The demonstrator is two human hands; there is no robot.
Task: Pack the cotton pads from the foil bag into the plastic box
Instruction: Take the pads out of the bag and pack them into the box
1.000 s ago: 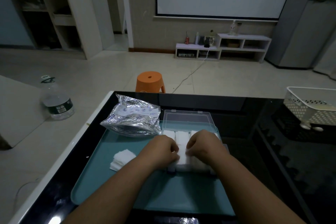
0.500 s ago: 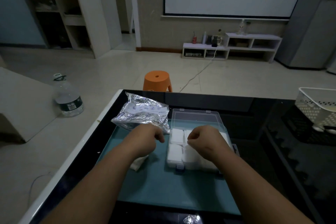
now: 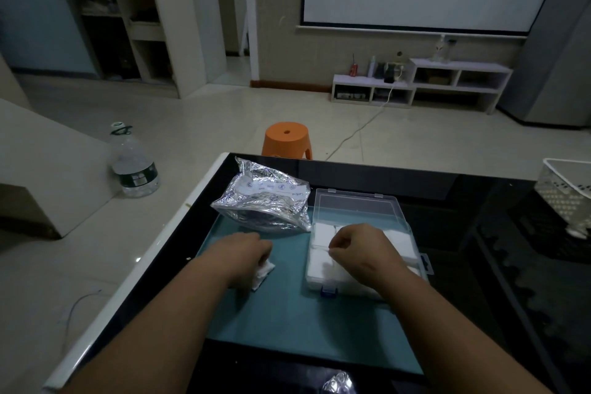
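A clear plastic box (image 3: 412,233) lies open on the teal mat (image 3: 287,329), its lid folded back, with white cotton pads (image 3: 319,262) packed in rows inside. My right hand (image 3: 361,249) rests on those pads with its fingers curled under; I see nothing held in it. To the left, a small stack of loose cotton pads (image 3: 264,270) lies on the mat. My left hand (image 3: 244,251) covers it, fingers curled down around it. The crumpled silver foil bag (image 3: 265,205) sits behind my left hand, touching the box's left side.
The mat lies on a glossy black table (image 3: 479,265) with a white left edge. A white perforated basket (image 3: 566,195) stands at the far right. Past the table are an orange stool (image 3: 286,137) and a large water bottle (image 3: 132,163) on the floor.
My left hand left the box and moved left and down onto the loose stack of pads. My right hand stayed on the pads in the box.
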